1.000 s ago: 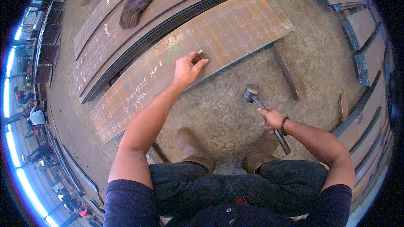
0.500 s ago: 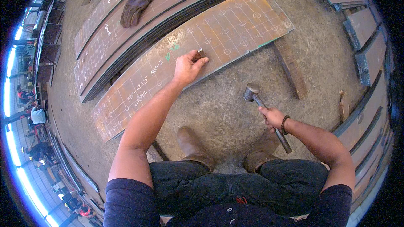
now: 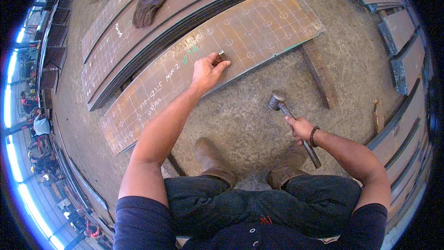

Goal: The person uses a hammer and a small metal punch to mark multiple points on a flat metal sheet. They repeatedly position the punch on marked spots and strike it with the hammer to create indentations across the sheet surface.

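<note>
My left hand is over the near edge of a long rusty steel plate, with thumb and fingers pinched on a short metal punch. The punch has a bright top end, and its lower end is against or just above the plate; I cannot tell which. White chalk lines, circles and some lettering cover the plate. My right hand is wrapped round the handle of a hammer. The hammer's round steel head is over the concrete floor, apart from the plate and the punch.
Behind the plate lies a stack of similar plates with a dark work glove on it. A brown support bar juts from under the plate's right part. More plates lie at right. Several people are at work far left.
</note>
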### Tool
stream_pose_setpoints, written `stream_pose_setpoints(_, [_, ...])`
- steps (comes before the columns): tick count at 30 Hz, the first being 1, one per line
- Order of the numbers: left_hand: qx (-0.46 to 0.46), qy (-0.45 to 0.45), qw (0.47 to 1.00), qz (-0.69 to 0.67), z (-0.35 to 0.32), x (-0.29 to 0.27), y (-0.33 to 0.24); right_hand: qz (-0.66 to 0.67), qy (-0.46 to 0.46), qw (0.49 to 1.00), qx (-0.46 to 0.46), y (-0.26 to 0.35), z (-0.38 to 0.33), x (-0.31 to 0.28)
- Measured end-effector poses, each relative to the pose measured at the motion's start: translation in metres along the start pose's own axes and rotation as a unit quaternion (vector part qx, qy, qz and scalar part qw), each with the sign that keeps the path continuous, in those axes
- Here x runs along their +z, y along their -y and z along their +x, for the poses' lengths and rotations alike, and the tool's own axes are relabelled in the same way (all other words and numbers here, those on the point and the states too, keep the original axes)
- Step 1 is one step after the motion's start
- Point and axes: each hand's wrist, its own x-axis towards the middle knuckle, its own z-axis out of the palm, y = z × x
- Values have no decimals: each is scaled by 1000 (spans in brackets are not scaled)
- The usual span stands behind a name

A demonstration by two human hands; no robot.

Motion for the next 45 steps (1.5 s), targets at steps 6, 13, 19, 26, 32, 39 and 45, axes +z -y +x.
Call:
stream_pose_setpoints(6, [5,-6,1000,12,-2,0,-4,21,-2,1000,8,1,-1,0])
stream_pose_setpoints(13, [10,-6,1000,5,0,2,1,10,-1,1000,-1,6,-6,0])
stream_pose_setpoints(19, [17,-6,1000,16,1,2,3,19,11,1000,7,13,-15,2])
stream_pose_setpoints(26, [3,6,1000,6,1,1,0,2,-5,1000,6,7,-7,1])
stream_pose_setpoints(32, [64,1,998,20,-5,1,-3,-184,-134,959,-170,-12,-11,10])
stream_pose_setpoints(39, [207,-17,973,101,-4,1,6,-176,-131,930,-295,46,-50,12])
stream_pose_setpoints(45, [288,-45,951,105,-1,8,20,-139,-162,832,-512,138,-81,14])
